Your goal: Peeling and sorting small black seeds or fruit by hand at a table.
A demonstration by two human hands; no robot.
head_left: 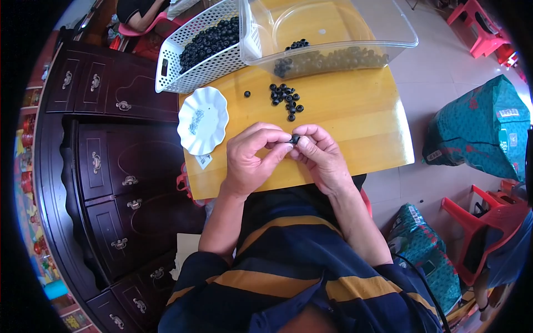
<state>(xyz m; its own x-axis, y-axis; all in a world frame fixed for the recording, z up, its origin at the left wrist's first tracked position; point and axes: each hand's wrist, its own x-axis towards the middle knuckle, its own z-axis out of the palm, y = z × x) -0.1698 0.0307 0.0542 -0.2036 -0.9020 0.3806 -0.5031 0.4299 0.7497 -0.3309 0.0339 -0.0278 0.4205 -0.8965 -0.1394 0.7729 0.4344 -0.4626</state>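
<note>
Above the near part of the yellow table (355,133), my left hand (252,152) and my right hand (323,158) meet fingertip to fingertip. Between them they pinch one small round black part (295,139), which looks like a ring or cap; the fingers cover much of it. Just beyond my hands lies a loose cluster of similar black parts (286,97), and a single one (247,94) sits apart to its left. Left of my left hand stands a white scalloped dish (214,119) holding a little heap of tiny clear or silvery pieces.
A white perforated basket (169,83) of black parts and a clear plastic bin (397,41) with more stand at the table's far side. Dark wooden drawers (111,150) flank the left. On the right are teal sacks (472,127), red stools (472,222) and part of another person (508,238).
</note>
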